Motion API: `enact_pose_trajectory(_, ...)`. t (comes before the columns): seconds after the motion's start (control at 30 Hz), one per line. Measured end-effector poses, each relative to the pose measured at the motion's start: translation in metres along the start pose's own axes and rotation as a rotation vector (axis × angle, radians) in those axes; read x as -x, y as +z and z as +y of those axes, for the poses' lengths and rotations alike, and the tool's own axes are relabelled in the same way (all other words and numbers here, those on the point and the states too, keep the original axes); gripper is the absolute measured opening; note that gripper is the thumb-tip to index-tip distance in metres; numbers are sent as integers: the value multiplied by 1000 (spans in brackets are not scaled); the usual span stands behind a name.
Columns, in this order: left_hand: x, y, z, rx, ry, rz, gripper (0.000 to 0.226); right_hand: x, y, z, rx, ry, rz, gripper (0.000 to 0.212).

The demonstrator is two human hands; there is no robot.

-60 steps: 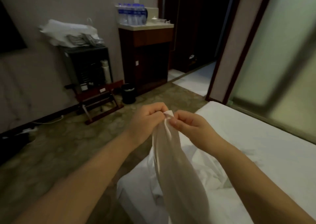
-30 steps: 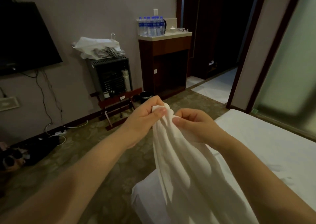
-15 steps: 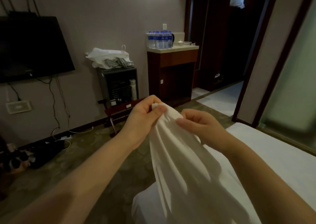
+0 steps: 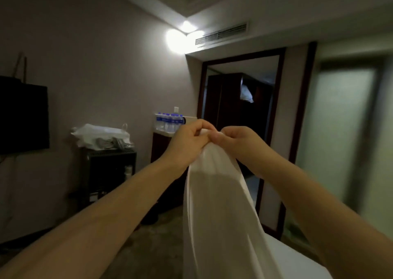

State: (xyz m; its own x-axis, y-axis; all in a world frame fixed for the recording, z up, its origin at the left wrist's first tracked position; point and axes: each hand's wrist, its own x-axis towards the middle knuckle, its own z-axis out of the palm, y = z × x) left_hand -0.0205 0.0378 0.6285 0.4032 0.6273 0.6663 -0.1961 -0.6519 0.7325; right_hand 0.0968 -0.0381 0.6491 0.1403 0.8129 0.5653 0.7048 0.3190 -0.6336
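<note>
Both hands are pinching the top edge of the white sheet (image 4: 214, 210) at chest height: the left hand (image 4: 187, 144) and the right hand (image 4: 238, 143) are touching, fingers curled round the cloth. The sheet is hanging straight down toward the bed (image 4: 297, 259), equally near both hands.

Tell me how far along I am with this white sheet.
Done: one end of the white sheet is gathered and raised above the bed. In hand: the left hand and right hand pinch that end side by side, the cloth hanging in a narrow bunch. Left: nothing is spread or folded yet; the lower part runs out of view.
</note>
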Motion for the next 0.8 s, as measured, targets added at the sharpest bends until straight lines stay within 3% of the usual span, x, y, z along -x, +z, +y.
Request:
enact_pose_trajectory(0.1,23,18,-9,141,-144,-50,14,13,-7,14,-3,66,9,31)
enact_pose_trajectory(0.2,52,38,-20,116,-210,-125,12,26,-11,29,30,89,5,29)
enact_pose_trajectory(0.43,83,58,-51,151,-299,58,30,47,8,64,227,47,-133,24)
enact_pose_trajectory(0.57,82,50,-60,77,-308,46,43,52,25,77,149,14,-79,21)
enact_pose_trajectory(0.67,83,39,-65,-1,-292,62,27,63,39,85,-27,64,-35,20)
enact_pose_trajectory(0.8,89,5,-78,32,-354,77,28,83,55,95,-332,270,-272,26)
